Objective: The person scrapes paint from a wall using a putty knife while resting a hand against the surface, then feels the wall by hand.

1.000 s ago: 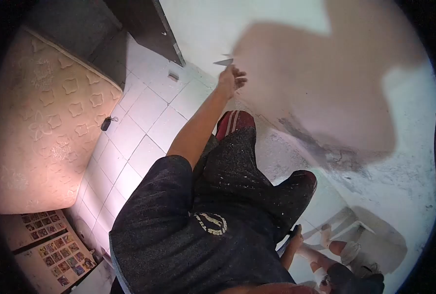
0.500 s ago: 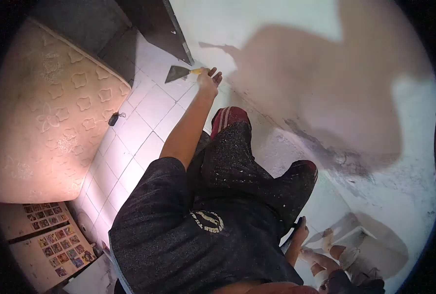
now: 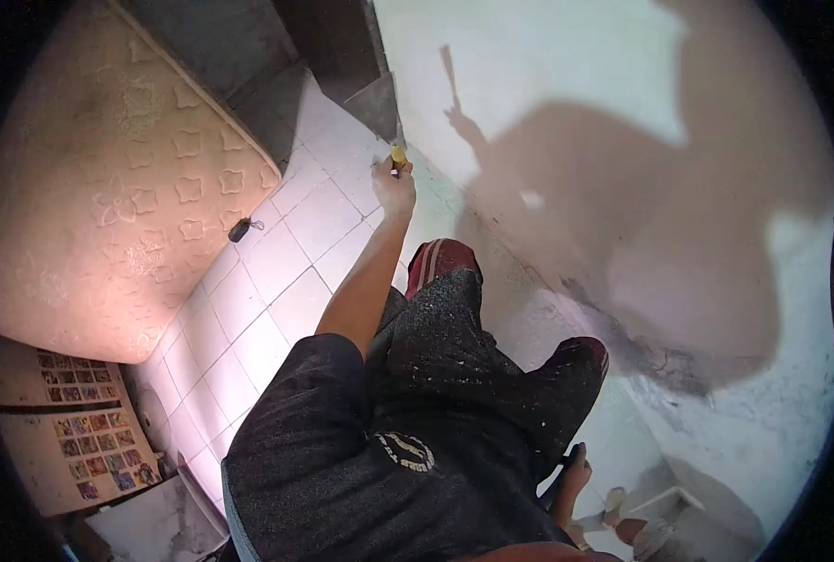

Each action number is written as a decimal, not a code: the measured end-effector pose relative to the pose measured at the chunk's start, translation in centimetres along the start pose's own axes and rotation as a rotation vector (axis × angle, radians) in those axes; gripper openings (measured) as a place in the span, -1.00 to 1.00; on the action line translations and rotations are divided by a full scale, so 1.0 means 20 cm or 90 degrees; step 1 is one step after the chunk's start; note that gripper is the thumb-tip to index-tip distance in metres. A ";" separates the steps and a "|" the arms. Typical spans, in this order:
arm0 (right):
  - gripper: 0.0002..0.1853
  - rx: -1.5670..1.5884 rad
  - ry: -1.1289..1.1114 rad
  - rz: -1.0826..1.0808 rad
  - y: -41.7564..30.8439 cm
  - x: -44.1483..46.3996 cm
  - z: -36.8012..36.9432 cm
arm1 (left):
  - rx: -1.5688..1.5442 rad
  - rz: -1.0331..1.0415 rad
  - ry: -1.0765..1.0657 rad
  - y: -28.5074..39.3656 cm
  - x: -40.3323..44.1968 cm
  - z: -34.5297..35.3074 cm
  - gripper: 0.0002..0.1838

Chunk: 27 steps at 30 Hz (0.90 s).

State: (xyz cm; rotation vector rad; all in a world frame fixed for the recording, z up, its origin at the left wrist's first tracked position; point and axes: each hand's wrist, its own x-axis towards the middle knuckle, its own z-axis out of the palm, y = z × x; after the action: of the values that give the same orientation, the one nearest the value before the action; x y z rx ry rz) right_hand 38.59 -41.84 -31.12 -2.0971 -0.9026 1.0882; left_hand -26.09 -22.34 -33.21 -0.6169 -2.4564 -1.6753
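My left hand point(image 3: 394, 185) is stretched out ahead, closed around the yellow handle of a putty knife point(image 3: 376, 107). The wide grey blade points up and away, beside the lower corner of a dark panel point(image 3: 328, 37) and close to the white wall point(image 3: 529, 56). Low on the right, next to my knee, my right hand point(image 3: 576, 473) is closed around something dark and narrow, mostly hidden, which I cannot make out. My dark trousers point(image 3: 454, 328) are speckled with white flecks.
A patterned mattress point(image 3: 108, 206) leans at the left, with a small black object point(image 3: 240, 229) by its edge. Below it stands a board with stickers point(image 3: 98, 445). White floor tiles point(image 3: 318, 225) run to the wall, whose base is stained. Partly visible pale objects point(image 3: 656, 539) lie lower right.
The putty knife has swung from pointing left to pointing up, and its blade has risen against the dark panel. My left hand has turned with it. The view has shifted slightly.
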 end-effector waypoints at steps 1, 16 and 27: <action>-0.47 -0.021 -0.004 0.009 0.01 0.02 0.00 | 0.000 -0.001 0.009 0.02 0.01 -0.04 -0.70; -0.49 -0.026 -0.057 -0.026 -0.24 0.05 0.16 | 0.016 -0.017 0.118 -0.02 0.10 -0.34 -0.73; -0.51 -0.042 -0.072 -0.028 -0.25 0.08 0.19 | 0.073 0.002 0.155 -0.03 0.14 -0.43 -0.79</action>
State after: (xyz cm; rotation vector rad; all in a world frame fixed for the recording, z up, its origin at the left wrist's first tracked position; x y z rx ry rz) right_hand 34.55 -36.84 -29.90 -2.0749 -1.0468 1.1795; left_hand -30.03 -29.62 -29.62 -0.3778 -2.3554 -1.4953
